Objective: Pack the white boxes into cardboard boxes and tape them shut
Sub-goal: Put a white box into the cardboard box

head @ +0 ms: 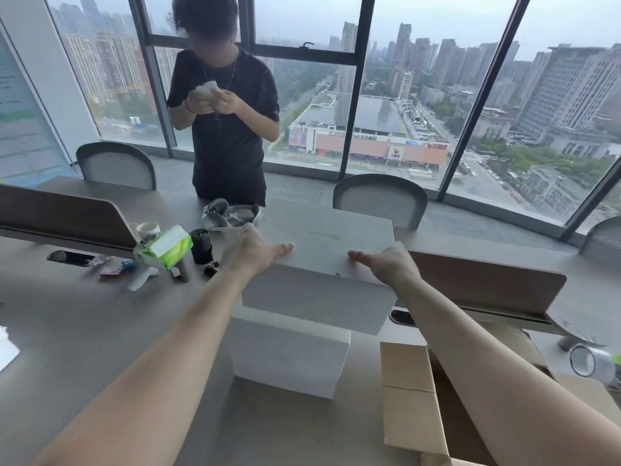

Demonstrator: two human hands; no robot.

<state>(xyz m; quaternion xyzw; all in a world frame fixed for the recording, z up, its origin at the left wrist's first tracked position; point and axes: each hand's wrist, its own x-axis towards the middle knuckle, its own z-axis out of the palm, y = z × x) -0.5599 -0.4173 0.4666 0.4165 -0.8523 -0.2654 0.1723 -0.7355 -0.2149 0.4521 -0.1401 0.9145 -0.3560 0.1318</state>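
Two white boxes are stacked at the middle of the table. My left hand point(250, 252) and my right hand point(386, 264) grip the upper white box point(322, 264) by its two sides, thumbs lying on its lid. It sits skewed on the lower white box point(289, 354), overhanging it to the right. An open cardboard box point(416, 401) stands at the lower right with its flaps up, partly hidden by my right forearm. A roll of clear tape point(589, 361) lies at the right edge.
A person in a black shirt point(228, 129) stands across the table holding something white. A green tissue pack point(168, 247), a black cylinder point(201, 245), cups and small items lie at the left. Brown desk dividers point(487, 280) and chairs flank the table.
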